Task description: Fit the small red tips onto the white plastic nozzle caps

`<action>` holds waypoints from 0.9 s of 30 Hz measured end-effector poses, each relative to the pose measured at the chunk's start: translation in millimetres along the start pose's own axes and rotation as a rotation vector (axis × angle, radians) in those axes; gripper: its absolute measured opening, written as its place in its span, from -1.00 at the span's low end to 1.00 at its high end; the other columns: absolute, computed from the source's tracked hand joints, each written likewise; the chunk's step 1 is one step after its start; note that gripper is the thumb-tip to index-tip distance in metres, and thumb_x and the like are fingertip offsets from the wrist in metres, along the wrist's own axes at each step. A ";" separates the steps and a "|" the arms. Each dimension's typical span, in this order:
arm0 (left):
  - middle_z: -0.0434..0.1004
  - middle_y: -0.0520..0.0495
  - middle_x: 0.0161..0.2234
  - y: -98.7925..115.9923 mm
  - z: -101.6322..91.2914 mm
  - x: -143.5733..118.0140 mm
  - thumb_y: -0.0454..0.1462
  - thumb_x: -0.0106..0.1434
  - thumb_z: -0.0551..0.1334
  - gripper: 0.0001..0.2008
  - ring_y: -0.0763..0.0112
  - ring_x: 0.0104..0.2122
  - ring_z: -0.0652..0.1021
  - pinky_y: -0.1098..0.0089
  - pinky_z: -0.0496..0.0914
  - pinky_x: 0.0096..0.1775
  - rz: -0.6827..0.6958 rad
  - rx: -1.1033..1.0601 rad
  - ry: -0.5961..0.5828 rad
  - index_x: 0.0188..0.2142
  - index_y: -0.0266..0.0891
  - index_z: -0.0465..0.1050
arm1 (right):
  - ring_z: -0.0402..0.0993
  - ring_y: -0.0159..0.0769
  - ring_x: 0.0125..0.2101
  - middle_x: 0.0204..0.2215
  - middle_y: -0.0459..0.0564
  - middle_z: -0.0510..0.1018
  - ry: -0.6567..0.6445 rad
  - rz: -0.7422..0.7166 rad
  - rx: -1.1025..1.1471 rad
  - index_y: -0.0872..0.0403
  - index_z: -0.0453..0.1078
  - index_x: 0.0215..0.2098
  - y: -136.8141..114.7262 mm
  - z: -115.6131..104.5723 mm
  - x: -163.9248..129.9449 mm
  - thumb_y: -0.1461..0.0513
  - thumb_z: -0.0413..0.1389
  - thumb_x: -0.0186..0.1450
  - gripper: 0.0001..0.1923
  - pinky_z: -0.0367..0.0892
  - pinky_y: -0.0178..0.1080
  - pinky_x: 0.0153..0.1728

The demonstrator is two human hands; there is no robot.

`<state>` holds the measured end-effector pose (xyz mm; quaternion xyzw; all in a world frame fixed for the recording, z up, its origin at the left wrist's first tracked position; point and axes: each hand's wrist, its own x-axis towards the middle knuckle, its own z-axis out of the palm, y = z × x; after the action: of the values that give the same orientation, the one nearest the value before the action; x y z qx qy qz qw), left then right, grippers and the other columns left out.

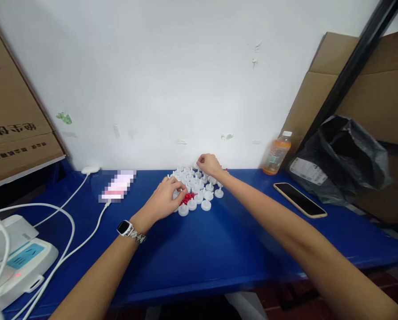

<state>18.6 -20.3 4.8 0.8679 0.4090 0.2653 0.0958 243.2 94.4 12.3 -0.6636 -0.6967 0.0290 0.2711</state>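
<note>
A pile of white plastic nozzle caps (206, 205), each a round base with a thin spout, lies on the blue table against the wall. Small red tips (188, 198) are heaped in a cluster at the pile's near side. My left hand (169, 195) is over the pile's left part, fingers curled and thumb close to the index finger, beside the red tips; what is between them is hidden. At the pile's far edge, my right hand (209, 163) pinches with thumb and forefinger at a white nozzle cap (196, 165), mostly covered by the fingers.
On the right are a phone (300, 200), an orange drink bottle (277, 153) and a black plastic bag (342, 160). A lit phone (119, 186) charges on the left, near a power strip (25, 262) and loose white cables. Cardboard boxes (15, 102) flank the table (199, 253).
</note>
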 end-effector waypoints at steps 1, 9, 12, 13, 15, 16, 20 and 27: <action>0.45 -0.10 -0.26 -0.1 0.1 -0.2 -0.09 0.39 0.06 -0.68 0.20 -0.19 0.40 0.15 0.30 -0.05 -0.003 -0.010 -0.011 -0.27 -0.16 0.53 | 0.55 -0.21 -0.24 -0.26 0.08 0.64 -0.015 0.004 -0.017 0.09 0.55 -0.25 -1.5 3.7 6.2 0.28 0.09 0.22 -0.80 0.34 -0.28 -0.22; 0.44 -0.11 -0.23 -0.1 2.5 -0.2 -0.06 0.40 0.05 -0.65 0.19 -0.16 0.37 0.14 0.29 -0.05 -0.023 -0.040 -0.039 -0.28 -0.17 0.51 | 0.55 -0.11 -0.16 -0.27 0.08 0.67 -0.122 0.025 -0.088 0.08 0.59 -0.30 -5.6 14.4 20.4 0.25 0.16 0.18 -0.82 0.29 -0.17 -0.07; 0.44 -0.10 -0.24 -0.7 1.7 1.8 -0.08 0.40 0.05 -0.66 0.20 -0.18 0.37 0.14 0.28 -0.05 0.003 -0.042 -0.018 -0.30 -0.18 0.51 | 0.53 -0.18 -0.14 -0.25 0.02 0.66 -0.068 0.035 -0.067 0.03 0.57 -0.16 4.6 -0.7 12.8 0.19 0.05 0.29 -0.73 0.25 -0.18 -0.04; 0.45 -0.09 -0.24 0.0 1.2 3.3 -0.09 0.40 0.05 -0.67 0.21 -0.19 0.37 0.15 0.28 -0.06 0.013 -0.043 -0.007 -0.30 -0.18 0.51 | 0.53 -0.20 -0.14 -0.24 0.01 0.66 -0.048 0.039 -0.062 0.03 0.55 -0.13 9.7 -7.6 7.0 0.19 0.02 0.30 -0.71 0.24 -0.18 -0.05; 0.45 -0.09 -0.24 3.5 0.4 8.1 -0.10 0.40 0.06 -0.68 0.21 -0.19 0.37 0.16 0.28 -0.08 0.027 -0.040 0.013 -0.30 -0.18 0.52 | 0.52 -0.21 -0.17 -0.25 0.00 0.66 -0.025 0.043 -0.055 0.04 0.55 -0.16 20.9 -21.8 -9.8 0.19 0.03 0.30 -0.72 0.22 -0.19 -0.07; 0.46 -0.09 -0.24 6.3 0.4 11.6 -0.11 0.40 0.06 -0.68 0.21 -0.19 0.37 0.17 0.28 -0.09 0.036 -0.038 0.019 -0.30 -0.18 0.52 | 0.52 -0.21 -0.19 -0.27 -0.01 0.65 -0.026 0.034 -0.053 0.03 0.56 -0.19 26.3 -28.3 -20.2 0.17 0.06 0.28 -0.74 0.21 -0.19 -0.07; 0.45 -0.09 -0.28 20.0 5.0 32.5 -0.13 0.39 0.07 -0.70 0.19 -0.18 0.38 0.19 0.29 -0.12 0.105 -0.017 0.023 -0.33 -0.18 0.50 | 0.46 -0.11 -0.16 -0.34 -0.01 0.62 -0.063 -0.039 -0.098 0.00 0.57 -0.30 39.1 -42.5 -61.0 0.05 0.15 0.22 -0.75 0.11 -0.09 -0.02; 0.46 -0.09 -0.30 24.6 26.1 53.3 -0.13 0.40 0.06 -0.68 0.19 -0.21 0.38 0.17 0.29 -0.11 0.123 -0.027 0.065 -0.34 -0.19 0.50 | 0.33 -0.01 -0.08 -0.19 0.13 0.54 -0.032 -0.032 -0.181 0.04 0.57 -0.31 40.4 -28.0 -78.7 0.05 0.19 0.19 -0.74 0.07 -0.02 -0.02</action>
<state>76.9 5.7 12.6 0.8808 0.3543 0.3044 0.0778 289.4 16.2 -6.7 -0.6736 -0.7112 -0.0278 0.1992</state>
